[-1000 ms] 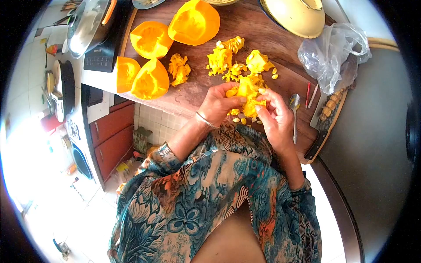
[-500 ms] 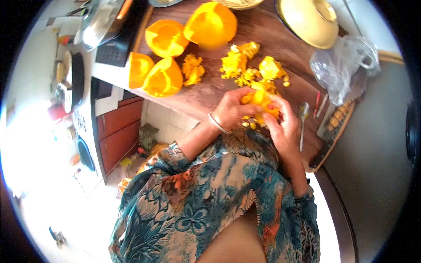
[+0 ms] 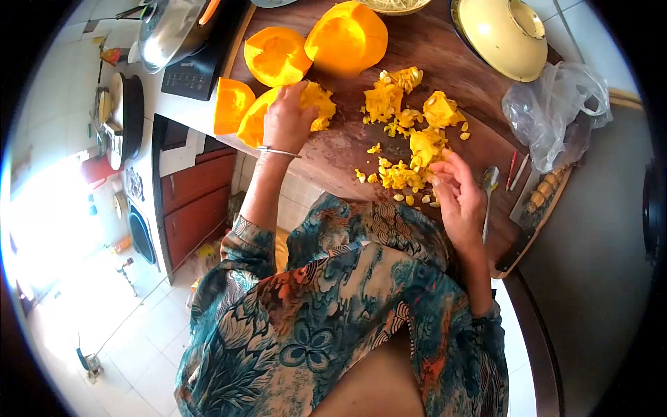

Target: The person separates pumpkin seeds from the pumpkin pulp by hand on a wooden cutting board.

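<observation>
My left hand (image 3: 288, 118) reaches over a pumpkin wedge (image 3: 254, 121), its fingers curled in at a heap of stringy pumpkin pulp (image 3: 322, 104); the fingertips are partly hidden. Lower right, my right hand (image 3: 460, 198) has its fingers loosely bent and apart, fingertips beside a lump of pulp (image 3: 425, 146). Seeds and pulp bits (image 3: 399, 175) lie scattered just left of it. Hollowed pumpkin pieces (image 3: 346, 38) stand at the back left. More seedy pulp clumps (image 3: 383, 101) sit mid-table.
A spoon (image 3: 489, 187), a red pen-like stick (image 3: 513, 167) and a knife (image 3: 517, 249) lie on the right. Behind them are a clear plastic bag (image 3: 556, 111) and an upturned cream bowl (image 3: 504, 38). A lidded pan (image 3: 170, 35) stands far left on a black cooktop (image 3: 187, 80).
My left hand has moved from the pulp in front of me, leftward to the heap by the pumpkin wedges. My right hand stays near the seeds, its fingers no longer around the pulp.
</observation>
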Motion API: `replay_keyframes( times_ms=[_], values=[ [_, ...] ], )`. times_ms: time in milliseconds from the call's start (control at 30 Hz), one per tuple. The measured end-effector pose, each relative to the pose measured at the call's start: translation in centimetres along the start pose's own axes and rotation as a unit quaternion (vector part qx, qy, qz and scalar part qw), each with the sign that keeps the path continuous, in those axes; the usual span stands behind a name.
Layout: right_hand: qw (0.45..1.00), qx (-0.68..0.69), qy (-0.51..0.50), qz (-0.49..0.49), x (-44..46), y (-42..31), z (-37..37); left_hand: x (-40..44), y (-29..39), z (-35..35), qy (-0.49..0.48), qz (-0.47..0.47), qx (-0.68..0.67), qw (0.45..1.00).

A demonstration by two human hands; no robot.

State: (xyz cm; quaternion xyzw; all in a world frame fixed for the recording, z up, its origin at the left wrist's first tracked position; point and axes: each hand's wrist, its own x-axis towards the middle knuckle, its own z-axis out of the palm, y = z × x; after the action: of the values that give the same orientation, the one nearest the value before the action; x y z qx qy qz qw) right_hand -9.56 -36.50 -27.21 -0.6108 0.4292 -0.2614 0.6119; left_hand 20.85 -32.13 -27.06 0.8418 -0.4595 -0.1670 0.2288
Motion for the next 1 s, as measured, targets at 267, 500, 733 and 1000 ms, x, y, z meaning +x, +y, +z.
replay_keyframes(
  times_ms=[267,500,733,1000],
  values=[
    [0.996,0.027,0.083,-0.029,-0.5,3.1,-1.8,-1.4,4.7,1.6,0.135,0.205,0.008,0.969],
    [0.993,-0.033,0.096,-0.055,-0.4,3.1,-1.7,-3.8,8.4,10.2,-0.071,0.375,-0.032,0.924],
    [0.993,-0.047,0.085,-0.067,-0.6,3.6,-1.6,-2.9,8.4,11.2,-0.136,0.291,-0.145,0.936],
    [0.966,-0.124,0.038,-0.223,0.7,0.0,-1.9,-4.9,8.9,8.6,-0.449,-0.055,-0.507,0.734]
  ],
)
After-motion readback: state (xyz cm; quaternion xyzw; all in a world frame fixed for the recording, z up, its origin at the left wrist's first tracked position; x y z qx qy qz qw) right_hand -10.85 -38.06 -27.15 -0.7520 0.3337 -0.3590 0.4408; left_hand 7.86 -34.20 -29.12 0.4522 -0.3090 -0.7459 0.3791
